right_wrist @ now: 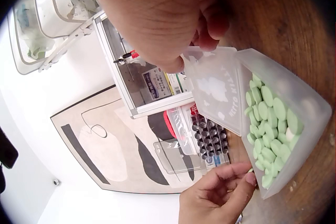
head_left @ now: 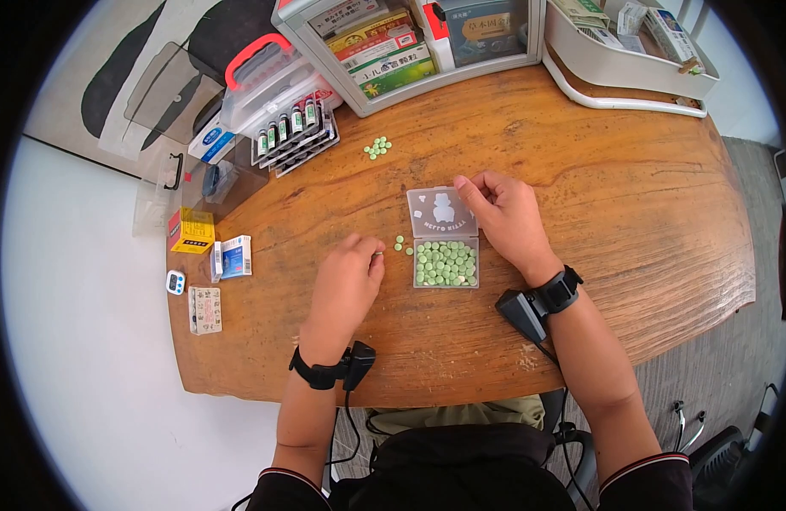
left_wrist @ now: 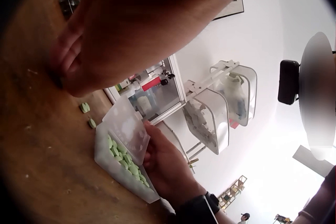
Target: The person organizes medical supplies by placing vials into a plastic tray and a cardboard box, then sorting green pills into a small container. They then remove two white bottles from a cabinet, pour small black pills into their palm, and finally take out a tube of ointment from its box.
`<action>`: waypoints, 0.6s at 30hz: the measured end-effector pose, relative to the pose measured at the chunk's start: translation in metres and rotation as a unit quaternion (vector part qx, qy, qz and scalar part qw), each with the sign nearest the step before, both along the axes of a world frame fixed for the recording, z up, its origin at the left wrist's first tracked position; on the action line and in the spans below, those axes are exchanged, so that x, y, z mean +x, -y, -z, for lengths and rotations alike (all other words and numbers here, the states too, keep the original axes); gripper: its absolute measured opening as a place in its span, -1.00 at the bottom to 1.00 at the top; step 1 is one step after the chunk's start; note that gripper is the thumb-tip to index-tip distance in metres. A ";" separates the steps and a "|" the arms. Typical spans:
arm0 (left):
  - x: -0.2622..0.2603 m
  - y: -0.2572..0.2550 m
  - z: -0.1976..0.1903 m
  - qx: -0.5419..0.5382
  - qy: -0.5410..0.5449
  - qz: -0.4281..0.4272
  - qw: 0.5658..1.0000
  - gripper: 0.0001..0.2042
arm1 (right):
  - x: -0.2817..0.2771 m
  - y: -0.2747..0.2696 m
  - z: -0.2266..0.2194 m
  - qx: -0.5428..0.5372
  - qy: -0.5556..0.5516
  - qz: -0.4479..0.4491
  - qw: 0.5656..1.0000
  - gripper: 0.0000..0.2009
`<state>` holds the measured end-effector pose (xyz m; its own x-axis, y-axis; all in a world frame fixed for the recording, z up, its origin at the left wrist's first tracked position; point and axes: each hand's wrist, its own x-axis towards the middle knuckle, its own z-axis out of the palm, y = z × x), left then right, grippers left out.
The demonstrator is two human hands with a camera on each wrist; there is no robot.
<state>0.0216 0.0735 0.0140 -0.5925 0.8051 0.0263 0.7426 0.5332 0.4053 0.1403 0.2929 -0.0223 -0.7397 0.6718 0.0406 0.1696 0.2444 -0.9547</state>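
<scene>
A small translucent plastic pill box (head_left: 446, 286) lies with its lid (head_left: 425, 223) raised, a white bear-like figure and "HELLO KITTY" printed on it. Green tablets (right_wrist: 267, 124) fill the box. At the lid's far right corner, my right hand (head_left: 514, 223) pinches the edge between thumb and fingers. My left hand (head_left: 346, 285) is left of the box, a green tablet (right_wrist: 250, 171) pinched between thumb and forefinger. Between that hand and the box, a few loose tablets (head_left: 399, 239) lie on the wooden table. Farther back sits a small cluster of tablets (head_left: 378, 147).
A glass-fronted cabinet (head_left: 376, 95) with medicine boxes stands at the back, a white rack (head_left: 640, 85) to its right. Trays of small bottles (head_left: 285, 129) are back left. Along the left edge are a yellow box (head_left: 191, 230), a blue-white box (head_left: 236, 256) and a small timer (head_left: 175, 282).
</scene>
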 end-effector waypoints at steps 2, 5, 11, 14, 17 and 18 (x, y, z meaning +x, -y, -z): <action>0.002 0.000 0.001 -0.001 -0.056 0.010 0.998 -0.91 | 0.000 0.000 0.000 -0.001 0.000 -0.001 1.000 -0.61; 0.003 -0.001 -0.002 0.000 -0.040 0.001 0.999 -0.89 | 0.000 0.000 0.000 -0.001 -0.001 0.001 1.000 -0.61; 0.030 -0.020 -0.024 0.125 0.245 -0.057 0.960 -0.84 | -0.001 0.001 0.002 -0.007 -0.011 -0.001 1.000 -0.62; 0.037 -0.025 -0.022 0.166 0.252 -0.034 0.953 -0.85 | -0.001 0.000 0.003 -0.009 -0.014 0.003 1.000 -0.61; 0.040 -0.027 -0.025 0.162 0.211 0.000 0.964 -0.84 | -0.001 0.000 0.004 -0.007 -0.018 0.008 1.000 -0.61; 0.040 -0.027 -0.024 0.161 0.212 0.000 0.964 -0.84 | -0.001 0.000 0.005 -0.004 -0.018 0.004 1.000 -0.61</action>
